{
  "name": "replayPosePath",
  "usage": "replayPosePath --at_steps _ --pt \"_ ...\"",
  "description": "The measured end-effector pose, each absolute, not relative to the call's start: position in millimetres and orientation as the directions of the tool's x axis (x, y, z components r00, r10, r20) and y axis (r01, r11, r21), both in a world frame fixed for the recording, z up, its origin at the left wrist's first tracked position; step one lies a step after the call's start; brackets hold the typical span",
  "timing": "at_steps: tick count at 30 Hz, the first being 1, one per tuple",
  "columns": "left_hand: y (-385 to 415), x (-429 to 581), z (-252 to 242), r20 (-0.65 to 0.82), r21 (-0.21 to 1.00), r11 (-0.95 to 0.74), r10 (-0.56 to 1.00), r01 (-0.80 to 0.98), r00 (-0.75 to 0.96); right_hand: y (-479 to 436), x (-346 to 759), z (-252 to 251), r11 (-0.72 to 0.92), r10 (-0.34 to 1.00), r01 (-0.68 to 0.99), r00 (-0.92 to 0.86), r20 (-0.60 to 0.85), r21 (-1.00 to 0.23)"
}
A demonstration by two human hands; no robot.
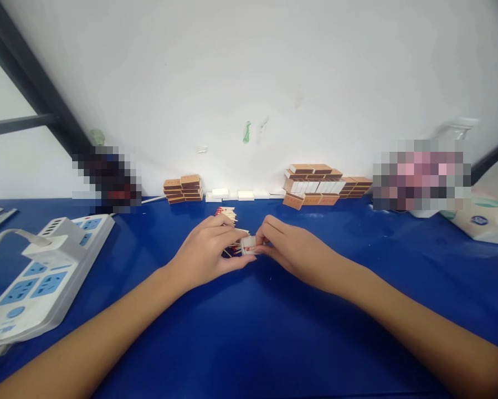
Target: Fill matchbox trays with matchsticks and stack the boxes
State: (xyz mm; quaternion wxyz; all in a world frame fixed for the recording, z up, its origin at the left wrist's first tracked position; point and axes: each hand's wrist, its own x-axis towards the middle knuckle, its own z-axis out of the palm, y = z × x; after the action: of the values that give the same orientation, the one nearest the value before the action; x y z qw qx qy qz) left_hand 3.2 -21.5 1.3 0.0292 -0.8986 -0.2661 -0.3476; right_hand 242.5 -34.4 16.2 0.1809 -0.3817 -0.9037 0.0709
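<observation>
My left hand (209,249) and my right hand (288,246) meet over the middle of the blue table (249,332). Both pinch a small white matchbox tray (249,244) between their fingertips. Red match heads show inside the tray. A loose pile of red-tipped matches (227,214) lies just behind my left hand, and some sticks poke out under its fingers. Both hands have their fingers closed around the tray.
A white and blue power strip (45,271) with a plugged-in adapter lies at the left. Against the wall stand a small stack of brown matchboxes (183,188), a row of white trays (232,194) and a larger stack of boxes (323,184). A plastic bag (487,213) sits at the far right.
</observation>
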Motion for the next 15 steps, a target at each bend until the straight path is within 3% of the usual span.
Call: replayPosePath --at_steps 7,15 --pt "-21.5 3.0 1.6 0.638 0.137 -0.858 0.458 0.494 0.619 -35.3 243.2 17.1 0.71 0.703 0.616 -0.65 0.289 -0.342" --pt "-21.7 2.8 2.2 0.627 0.158 -0.856 0.472 0.492 0.62 -33.5 247.7 19.8 0.719 0.694 0.62 -0.661 0.285 -0.314"
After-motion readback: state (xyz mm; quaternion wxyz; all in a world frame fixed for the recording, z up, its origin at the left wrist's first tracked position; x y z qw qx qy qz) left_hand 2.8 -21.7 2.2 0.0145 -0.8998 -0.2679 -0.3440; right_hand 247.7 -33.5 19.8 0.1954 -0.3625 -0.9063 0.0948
